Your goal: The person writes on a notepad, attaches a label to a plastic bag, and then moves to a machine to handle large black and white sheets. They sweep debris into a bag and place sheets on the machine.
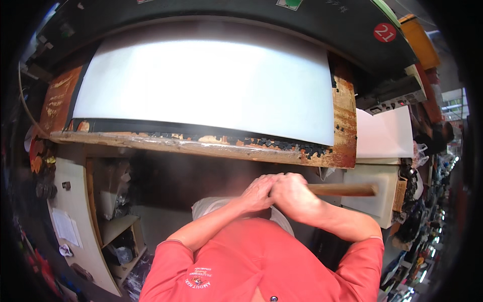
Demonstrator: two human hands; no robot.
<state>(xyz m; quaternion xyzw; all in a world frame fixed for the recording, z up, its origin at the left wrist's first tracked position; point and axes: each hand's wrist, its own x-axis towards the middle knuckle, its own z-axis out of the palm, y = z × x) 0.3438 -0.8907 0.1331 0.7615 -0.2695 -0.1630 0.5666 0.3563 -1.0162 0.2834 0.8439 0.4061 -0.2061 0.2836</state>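
My two hands meet in front of my chest, just below the bench's front edge. Fingers of my left hand are bent and pressed together against the other hand. Beside it, my right hand is closed like a fist, its back toward the view. Whatever lies between the hands is hidden. A wooden bar sticks out to the right from behind my right wrist; whether I hold it cannot be made out. Ahead lies a large glowing white panel on the worn wooden workbench.
Small black scraps line the bench's front edge. A dark panel rises behind it. At right are a white sheet and a pale cabinet. Left stands a pale board beside a shelf holding bagged items.
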